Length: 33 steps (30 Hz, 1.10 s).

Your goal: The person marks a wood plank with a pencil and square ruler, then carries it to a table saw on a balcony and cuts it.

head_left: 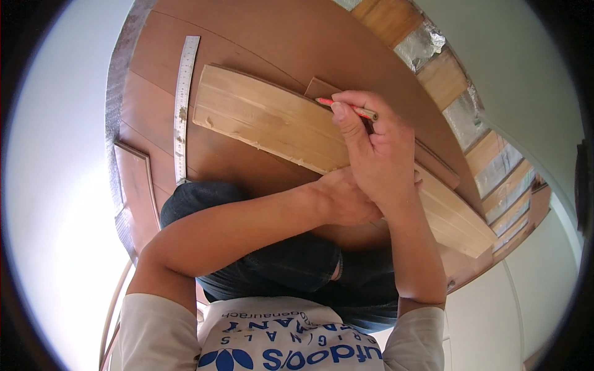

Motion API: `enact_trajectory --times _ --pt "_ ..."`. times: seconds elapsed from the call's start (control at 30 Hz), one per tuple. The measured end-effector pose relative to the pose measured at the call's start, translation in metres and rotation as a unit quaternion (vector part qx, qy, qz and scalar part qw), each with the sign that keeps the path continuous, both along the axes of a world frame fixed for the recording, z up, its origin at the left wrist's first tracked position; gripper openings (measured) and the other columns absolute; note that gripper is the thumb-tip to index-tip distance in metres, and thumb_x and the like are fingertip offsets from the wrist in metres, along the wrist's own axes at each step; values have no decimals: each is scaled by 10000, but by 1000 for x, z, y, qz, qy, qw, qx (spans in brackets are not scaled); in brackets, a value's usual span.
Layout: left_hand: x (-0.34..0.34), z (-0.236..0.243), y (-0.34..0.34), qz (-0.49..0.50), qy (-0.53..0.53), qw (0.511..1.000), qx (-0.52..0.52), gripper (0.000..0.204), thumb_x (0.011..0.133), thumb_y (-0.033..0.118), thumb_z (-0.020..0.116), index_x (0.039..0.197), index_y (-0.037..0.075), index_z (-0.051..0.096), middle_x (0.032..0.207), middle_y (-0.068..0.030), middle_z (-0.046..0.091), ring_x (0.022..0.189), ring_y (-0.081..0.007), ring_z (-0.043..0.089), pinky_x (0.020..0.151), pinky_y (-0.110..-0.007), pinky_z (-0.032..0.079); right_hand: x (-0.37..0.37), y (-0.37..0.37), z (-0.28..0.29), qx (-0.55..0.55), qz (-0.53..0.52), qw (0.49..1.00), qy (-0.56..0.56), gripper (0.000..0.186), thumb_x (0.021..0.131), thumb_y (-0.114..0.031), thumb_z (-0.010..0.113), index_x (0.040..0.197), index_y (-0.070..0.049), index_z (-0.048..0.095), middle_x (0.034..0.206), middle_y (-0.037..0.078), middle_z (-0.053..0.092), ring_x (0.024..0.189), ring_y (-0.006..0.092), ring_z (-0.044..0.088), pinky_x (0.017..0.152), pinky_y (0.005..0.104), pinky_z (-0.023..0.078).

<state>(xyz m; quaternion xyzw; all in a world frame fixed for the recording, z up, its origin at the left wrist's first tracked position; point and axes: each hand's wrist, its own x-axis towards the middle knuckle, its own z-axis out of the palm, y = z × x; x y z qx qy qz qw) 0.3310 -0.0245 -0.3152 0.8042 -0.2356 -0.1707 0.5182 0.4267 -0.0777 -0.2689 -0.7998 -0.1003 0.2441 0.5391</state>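
A long floorboard (pixel 266 117) lies across in front of me with its pale, grooved underside up. My right hand (pixel 374 133) is closed round a red pencil (pixel 365 113), whose tip is near the floorboard's far edge. My left hand (pixel 349 196) crosses under the right wrist and grips the floorboard near its middle; most of its fingers are hidden behind the right hand. Brown board (pixel 320 88) shows beyond the floorboard's far edge, partly covered by it and by my right hand.
A metal ruler (pixel 180 114) lies on the brown laid flooring (pixel 247 43) at the left. Another short brown board (pixel 137 185) rests near the left wall. Wooden battens (pixel 442 77) and silvery foil show along the right side. My jeans-clad knees are close to the floorboard.
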Motion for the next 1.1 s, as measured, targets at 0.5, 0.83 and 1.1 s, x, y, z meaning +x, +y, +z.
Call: enact_trajectory --times 0.5,0.83,1.1 --pt "10 9 3 -76 -233 960 134 327 940 245 562 1223 132 682 1383 -66 628 1369 -256 504 1216 -421 328 8 -85 29 -130 50 988 -61 112 949 -127 699 1021 -42 705 961 147 741 857 322 727 759 370 576" --pt "15 13 -3 -66 -259 947 177 435 841 313 674 1258 194 663 1452 -25 572 1419 -210 459 1235 -423 295 -1 -139 19 -103 -13 995 10 119 968 -108 689 1039 -18 720 937 143 743 821 262 730 736 325 564" --pt "23 27 -2 -132 -200 948 209 624 788 390 773 1362 219 597 1632 -33 397 1505 -205 355 1258 -422 241 -4 -230 41 -210 -12 977 28 134 979 -101 684 1075 -18 725 952 138 743 818 208 703 744 296 548"
